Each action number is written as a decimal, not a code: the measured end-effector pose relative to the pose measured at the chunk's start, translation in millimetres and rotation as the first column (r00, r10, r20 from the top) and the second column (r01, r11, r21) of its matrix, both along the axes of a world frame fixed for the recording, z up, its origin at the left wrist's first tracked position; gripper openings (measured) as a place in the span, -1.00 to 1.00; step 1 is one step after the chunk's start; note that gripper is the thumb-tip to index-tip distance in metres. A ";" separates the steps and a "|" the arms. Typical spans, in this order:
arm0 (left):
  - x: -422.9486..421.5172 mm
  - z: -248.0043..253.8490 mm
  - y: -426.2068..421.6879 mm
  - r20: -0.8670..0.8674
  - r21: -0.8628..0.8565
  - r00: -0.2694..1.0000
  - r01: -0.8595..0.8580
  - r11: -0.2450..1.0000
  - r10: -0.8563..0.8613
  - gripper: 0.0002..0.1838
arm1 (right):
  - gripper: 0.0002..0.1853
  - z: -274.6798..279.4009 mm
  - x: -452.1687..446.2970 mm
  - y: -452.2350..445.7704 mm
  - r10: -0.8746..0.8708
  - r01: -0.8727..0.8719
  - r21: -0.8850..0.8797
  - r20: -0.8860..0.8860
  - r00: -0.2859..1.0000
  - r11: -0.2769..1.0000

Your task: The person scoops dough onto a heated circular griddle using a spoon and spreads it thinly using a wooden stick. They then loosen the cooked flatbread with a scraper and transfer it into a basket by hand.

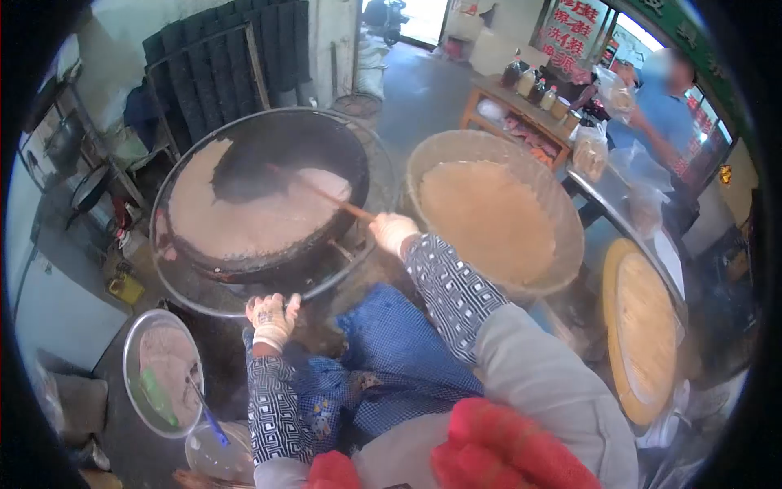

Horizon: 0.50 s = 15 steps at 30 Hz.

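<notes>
My right hand (393, 232), in a pale glove, is closed around the handle of a wooden batter spreader (338, 201). The spreader reaches over a large round griddle (285, 147), and its far end is blurred. Pinkish-beige batter (236, 216) covers the near and left parts of the griddle in a curved band, with a thicker patch at the right. The dark surface shows at the far side. My left hand (273, 319), also gloved, has its fingers curled over the near edge of the metal ring (204, 306) around the griddle.
Right of the griddle stands a wide basket (423, 163) lined with a tan sheet. A bowl of batter (126, 359) holds a green scoop at lower left. A round yellow board (615, 326) stands at right. Bottles (525, 83) line a counter; a person (664, 114) holds bags behind it.
</notes>
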<state>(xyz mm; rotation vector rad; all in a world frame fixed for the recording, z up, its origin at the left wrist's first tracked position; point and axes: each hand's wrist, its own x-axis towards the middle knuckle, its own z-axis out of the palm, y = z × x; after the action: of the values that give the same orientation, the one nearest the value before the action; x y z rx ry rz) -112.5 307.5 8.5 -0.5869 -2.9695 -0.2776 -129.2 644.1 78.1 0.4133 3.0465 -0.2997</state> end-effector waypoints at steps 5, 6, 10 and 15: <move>-7.0 -5.0 -28.3 0.000 -0.053 1.000 -0.015 0.998 0.015 -0.46 | -0.61 8.8 2.4 -13.9 0.085 -0.086 -0.024 -0.046 0.995 0.996; -11.8 -6.5 -35.5 -0.038 -0.038 0.999 -0.008 0.999 0.007 -0.48 | -0.62 15.6 12.1 -18.8 0.113 -0.113 -0.028 0.009 0.994 0.993; -47.6 -23.2 -69.7 0.010 -0.138 1.000 0.029 0.990 -0.028 -0.70 | -0.63 13.8 23.3 2.9 0.175 -0.175 0.008 -0.098 0.980 0.985; -9.3 31.5 7.9 -0.548 0.307 0.831 0.302 0.903 -0.092 -0.76 | -0.65 5.4 14.8 -24.0 0.071 -0.075 -0.070 -0.059 0.996 0.995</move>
<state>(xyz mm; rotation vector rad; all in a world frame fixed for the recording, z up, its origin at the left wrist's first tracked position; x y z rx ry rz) -121.8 315.4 40.0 -0.7760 -2.2451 -0.5933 -114.4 620.1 83.6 0.2930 3.0852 -0.4224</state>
